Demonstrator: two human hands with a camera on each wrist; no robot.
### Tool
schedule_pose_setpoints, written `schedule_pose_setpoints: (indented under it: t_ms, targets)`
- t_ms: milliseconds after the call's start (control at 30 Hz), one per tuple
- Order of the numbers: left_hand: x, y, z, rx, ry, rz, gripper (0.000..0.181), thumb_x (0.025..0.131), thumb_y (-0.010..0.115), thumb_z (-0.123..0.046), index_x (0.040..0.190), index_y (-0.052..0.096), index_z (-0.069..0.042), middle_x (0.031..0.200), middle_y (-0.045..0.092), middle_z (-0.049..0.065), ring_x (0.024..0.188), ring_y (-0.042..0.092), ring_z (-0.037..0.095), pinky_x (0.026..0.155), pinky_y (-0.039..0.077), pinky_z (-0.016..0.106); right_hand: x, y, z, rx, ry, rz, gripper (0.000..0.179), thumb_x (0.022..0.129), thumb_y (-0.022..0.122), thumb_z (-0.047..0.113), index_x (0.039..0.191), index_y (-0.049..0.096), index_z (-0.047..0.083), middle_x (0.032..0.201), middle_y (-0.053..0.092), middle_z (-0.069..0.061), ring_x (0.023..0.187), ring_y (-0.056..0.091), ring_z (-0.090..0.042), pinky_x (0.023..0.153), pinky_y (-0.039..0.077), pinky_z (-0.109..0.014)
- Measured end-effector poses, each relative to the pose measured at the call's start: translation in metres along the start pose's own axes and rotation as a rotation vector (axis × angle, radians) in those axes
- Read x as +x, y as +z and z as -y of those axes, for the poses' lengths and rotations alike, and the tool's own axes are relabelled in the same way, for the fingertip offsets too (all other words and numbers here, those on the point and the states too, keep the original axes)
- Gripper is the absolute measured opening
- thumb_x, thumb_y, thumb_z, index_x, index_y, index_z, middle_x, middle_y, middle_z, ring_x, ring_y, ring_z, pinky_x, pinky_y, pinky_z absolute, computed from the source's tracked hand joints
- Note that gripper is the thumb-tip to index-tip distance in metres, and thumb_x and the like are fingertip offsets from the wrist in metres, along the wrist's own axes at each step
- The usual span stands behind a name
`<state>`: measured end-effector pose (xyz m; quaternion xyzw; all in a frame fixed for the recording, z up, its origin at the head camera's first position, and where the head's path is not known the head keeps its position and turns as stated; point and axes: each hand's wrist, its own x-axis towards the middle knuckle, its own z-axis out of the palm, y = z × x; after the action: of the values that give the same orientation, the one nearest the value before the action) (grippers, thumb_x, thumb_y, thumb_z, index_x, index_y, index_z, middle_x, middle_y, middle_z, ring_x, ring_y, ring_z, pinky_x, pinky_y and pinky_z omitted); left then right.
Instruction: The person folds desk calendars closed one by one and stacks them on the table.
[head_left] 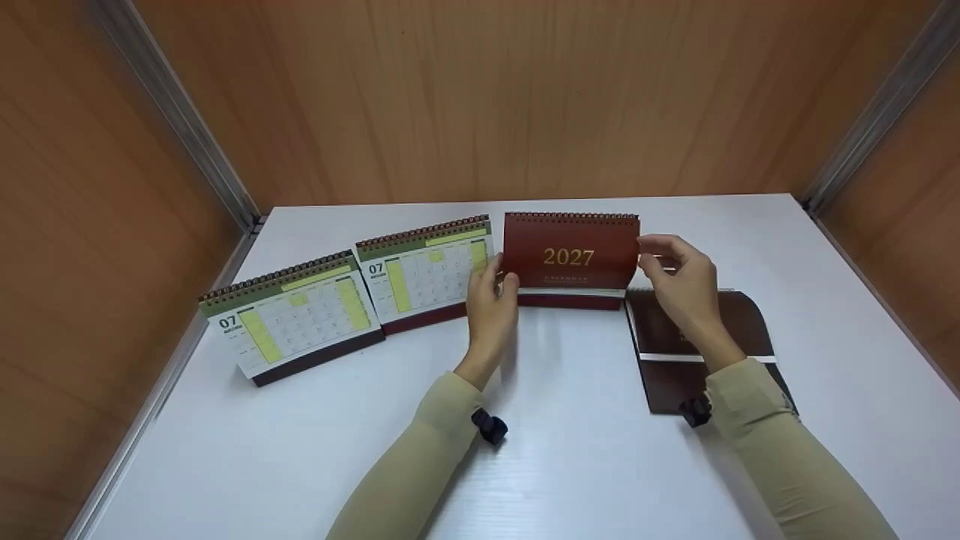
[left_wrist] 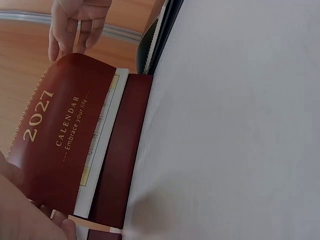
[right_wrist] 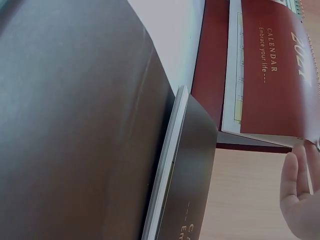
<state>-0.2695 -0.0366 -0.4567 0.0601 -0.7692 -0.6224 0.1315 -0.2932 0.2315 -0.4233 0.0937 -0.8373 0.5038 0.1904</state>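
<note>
A dark red desk calendar (head_left: 570, 244) marked 2027 in gold stands near the back of the table, its spiral along the top. My left hand (head_left: 493, 307) holds its left side edge, thumb toward the front. At the opposite edge, near the top corner, the fingertips of my right hand (head_left: 681, 281) pinch the calendar's side. A printed page strip shows beneath the cover in the left wrist view. Below my right wrist is a dark brown calendar (head_left: 660, 386), partly hidden by the hand and sleeve.
To the left, two calendars stand angled with July pages showing: one with a red base (head_left: 427, 274), the other with a dark base (head_left: 300, 315). They touch or nearly touch each other. Wooden panels (head_left: 480, 97) enclose the white table (head_left: 300, 457) at the back and sides.
</note>
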Motion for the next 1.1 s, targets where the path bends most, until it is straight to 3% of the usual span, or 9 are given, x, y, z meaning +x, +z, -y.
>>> schedule_pose_setpoints:
  t_ms: [233,400,667,867,1100]
  targets:
    - [-0.004,-0.001,-0.005,0.072,0.082,0.042,0.06,0.109,0.056,-0.02,0.164,0.038,-0.007,0.166,0.04,0.015,0.158,0.031,0.031,0.13,0.024,0.046,0.001,0.002,0.001,-0.012,0.046,0.016,0.038,0.107,0.065,0.023,0.142,0.064,0.009,0.127,0.072,-0.008,0.101,0.068,-0.015,0.081,0.055,-0.016]
    - [-0.005,-0.004,-0.008,0.083,0.072,0.076,0.064,0.11,0.054,-0.022,0.167,0.031,-0.008,0.173,0.03,0.013,0.162,0.022,0.03,0.132,0.016,0.045,0.002,0.006,0.001,-0.037,0.101,0.072,0.051,0.109,0.062,0.03,0.155,0.053,0.012,0.136,0.069,-0.012,0.114,0.068,-0.026,0.09,0.054,-0.024]
    - [-0.003,-0.005,-0.009,0.081,0.035,0.126,0.065,0.112,0.051,-0.026,0.17,0.023,-0.012,0.176,0.021,0.007,0.163,0.016,0.026,0.132,0.013,0.041,0.0,0.015,0.0,-0.026,0.147,0.138,0.063,0.112,0.055,0.034,0.168,0.033,0.018,0.147,0.06,-0.02,0.127,0.063,-0.036,0.102,0.055,-0.052]
    - [-0.002,-0.005,-0.01,0.091,0.041,0.145,0.067,0.112,0.051,-0.026,0.17,0.021,-0.01,0.176,0.02,0.01,0.163,0.015,0.026,0.132,0.013,0.04,-0.001,0.02,-0.005,-0.011,0.184,0.155,0.063,0.113,0.051,0.034,0.17,0.027,0.02,0.145,0.06,-0.022,0.13,0.061,-0.038,0.108,0.052,-0.054]
    - [-0.002,-0.005,-0.01,0.122,0.072,0.141,0.065,0.111,0.052,-0.023,0.168,0.026,-0.004,0.174,0.026,0.015,0.163,0.018,0.03,0.132,0.015,0.042,0.0,0.027,-0.009,0.029,0.215,0.167,0.063,0.113,0.051,0.032,0.17,0.026,0.021,0.142,0.061,-0.02,0.128,0.064,-0.035,0.104,0.056,-0.048]
